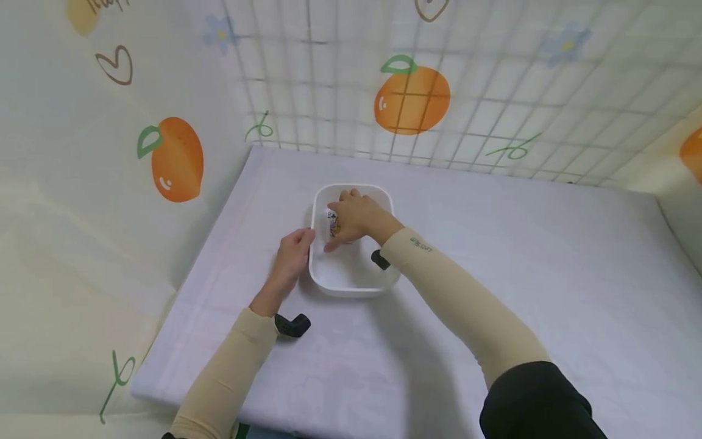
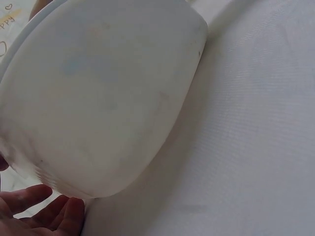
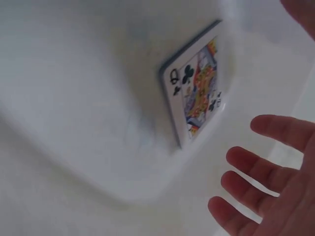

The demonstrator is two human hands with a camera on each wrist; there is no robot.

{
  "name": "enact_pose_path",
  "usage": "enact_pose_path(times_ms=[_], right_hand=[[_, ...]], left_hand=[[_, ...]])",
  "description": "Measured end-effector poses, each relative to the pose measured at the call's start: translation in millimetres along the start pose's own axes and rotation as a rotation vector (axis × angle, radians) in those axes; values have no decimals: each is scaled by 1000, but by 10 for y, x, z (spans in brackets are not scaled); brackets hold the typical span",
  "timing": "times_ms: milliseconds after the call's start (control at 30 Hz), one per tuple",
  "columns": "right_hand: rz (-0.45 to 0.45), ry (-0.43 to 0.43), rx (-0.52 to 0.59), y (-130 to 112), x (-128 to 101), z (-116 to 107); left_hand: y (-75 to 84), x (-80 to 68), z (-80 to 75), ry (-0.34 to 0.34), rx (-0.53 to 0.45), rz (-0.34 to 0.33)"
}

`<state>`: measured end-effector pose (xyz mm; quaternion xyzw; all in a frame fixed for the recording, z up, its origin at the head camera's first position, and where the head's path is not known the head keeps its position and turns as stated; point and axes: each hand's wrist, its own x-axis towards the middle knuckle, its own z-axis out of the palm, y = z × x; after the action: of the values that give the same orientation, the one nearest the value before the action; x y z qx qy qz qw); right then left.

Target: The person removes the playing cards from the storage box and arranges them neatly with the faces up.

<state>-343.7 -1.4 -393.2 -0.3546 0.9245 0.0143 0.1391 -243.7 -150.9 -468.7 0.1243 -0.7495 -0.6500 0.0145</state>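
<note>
A white plastic tub (image 1: pixel 351 291) with rounded corners stands on the table. Inside it, toward the left, lies a stack of playing cards (image 3: pixel 199 93), its face-up top card a queen of clubs. My left hand (image 1: pixel 293 256) grips the tub's left rim, thumb at the edge; the left wrist view has its fingers (image 2: pixel 29 197) against the outer wall. Over the cards, reaching into the tub, is my right hand (image 1: pixel 358 218). Its fingers (image 3: pixel 258 167) are spread and apart from the stack in the right wrist view, with nothing held.
A white cloth covers the table (image 1: pixel 526 292), which runs on to the right of the tub. Behind it rises a wire grid (image 1: pixel 466 122) before a printed sheet, and another printed sheet (image 1: pixel 109 244) closes off the left side.
</note>
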Motion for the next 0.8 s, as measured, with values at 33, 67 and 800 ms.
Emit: enact_pose_path(times_ms=[33,67,800], right_hand=[[2,-8,-5,15,15,12],[2,-15,-8,29,31,24],[56,-106,76,55,222,139]], left_hand=[[5,-4,2,-4,3,-3],[5,-4,3,-7,5,-7],[-33,20,4,-9,-6,2]])
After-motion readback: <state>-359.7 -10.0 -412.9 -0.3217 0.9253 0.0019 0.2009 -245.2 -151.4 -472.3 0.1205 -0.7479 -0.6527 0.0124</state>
